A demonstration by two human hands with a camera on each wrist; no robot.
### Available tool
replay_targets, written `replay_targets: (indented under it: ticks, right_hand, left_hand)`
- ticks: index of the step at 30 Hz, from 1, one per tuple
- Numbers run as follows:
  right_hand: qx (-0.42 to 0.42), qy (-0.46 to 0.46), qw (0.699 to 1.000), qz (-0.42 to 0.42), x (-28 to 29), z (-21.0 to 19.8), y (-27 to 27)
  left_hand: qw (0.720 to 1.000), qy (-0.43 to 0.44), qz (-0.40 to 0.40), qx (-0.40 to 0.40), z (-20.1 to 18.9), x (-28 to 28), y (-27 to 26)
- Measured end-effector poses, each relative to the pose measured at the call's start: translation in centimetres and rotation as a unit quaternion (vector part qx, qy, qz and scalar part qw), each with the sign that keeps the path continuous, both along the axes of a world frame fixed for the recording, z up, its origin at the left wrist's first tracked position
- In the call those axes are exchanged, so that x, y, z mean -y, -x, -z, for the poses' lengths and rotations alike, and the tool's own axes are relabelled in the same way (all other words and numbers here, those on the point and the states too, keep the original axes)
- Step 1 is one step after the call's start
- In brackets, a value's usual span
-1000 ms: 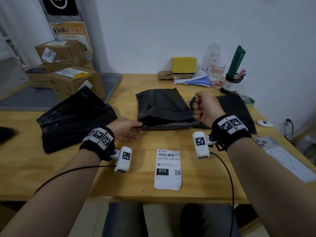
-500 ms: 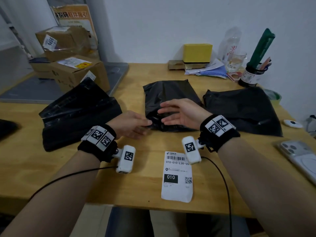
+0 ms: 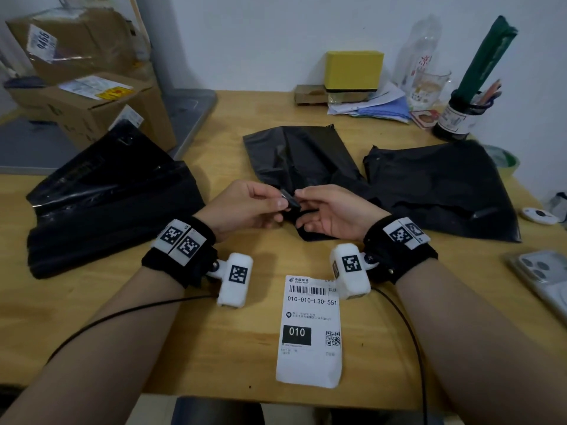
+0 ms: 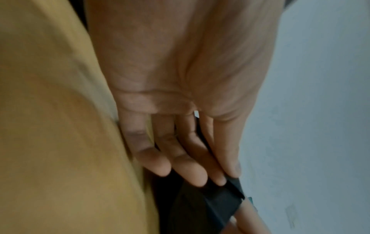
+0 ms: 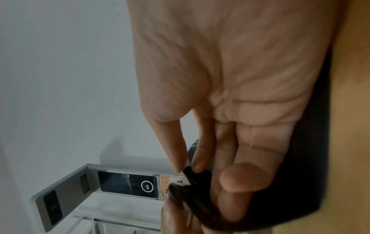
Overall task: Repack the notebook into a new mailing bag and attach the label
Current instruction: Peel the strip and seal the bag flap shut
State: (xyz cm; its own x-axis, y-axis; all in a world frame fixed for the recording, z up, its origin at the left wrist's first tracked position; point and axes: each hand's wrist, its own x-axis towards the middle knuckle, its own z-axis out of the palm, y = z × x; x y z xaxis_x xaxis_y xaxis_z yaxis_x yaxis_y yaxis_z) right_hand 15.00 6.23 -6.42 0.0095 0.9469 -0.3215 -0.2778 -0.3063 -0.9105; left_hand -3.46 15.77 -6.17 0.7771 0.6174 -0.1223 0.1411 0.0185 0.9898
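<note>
- The stack of black bags (image 3: pixel 107 207) on my far left lies flat, sloping up against the cardboard boxes (image 3: pixel 92 102). It looks slick and floppy, and I judge a fresh bag would slide off it easily. There is little free room on that side.
- My left hand (image 3: pixel 245 207) has thumb and fingertips pressed together on the near edge of the middle mailing bag (image 3: pixel 303 161). In the left wrist view my fingers (image 4: pixel 190 171) lie along the thin black film.
- That bag is thin, soft plastic, light and crumpled. It will sag and cling, so I think the best hold is right at the mouth edge, one layer per hand, to peel it open.
- I cannot see the notebook itself. Whether it sits inside this bag or another I cannot tell.
- My right hand (image 3: pixel 334 216) pinches the same edge, just beside the left, thumb against forefinger. The right wrist view shows the dark film caught at my fingertips (image 5: pixel 180 164).
- The label (image 3: pixel 310 329) lies flat on the table (image 3: pixel 214 348) in front of me, between my forearms and close to the near edge. It is thin and easily creased or brushed off, so I should keep my wrists clear of it.
- A second black bag (image 3: pixel 438 191) lies spread on the right, touching the middle one.
- A phone (image 3: pixel 543 277) rests by the right edge, leaving bare wood mostly near me.
</note>
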Motion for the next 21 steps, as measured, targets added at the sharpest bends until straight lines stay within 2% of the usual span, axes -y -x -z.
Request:
replay_targets:
  ticks: [5,17,21]
  right_hand:
    - [-0.001,-0.005,1.000,-0.012,-0.1,0.3,-0.4]
    - [0.044,-0.034,0.997,-0.058,-0.3,0.6,-0.3]
    - [0.058,-0.032,0.997,-0.035,-0.3,0.9,-0.2]
  left_hand:
    - [0.996,0.033,-0.055,0.056,1.3,0.1,-1.2]
    - [0.996,-0.018,-0.081,0.034,2.0,-0.1,-1.1]
    - [0.995,-0.027,-0.088,0.025,2.2,-0.1,-1.1]
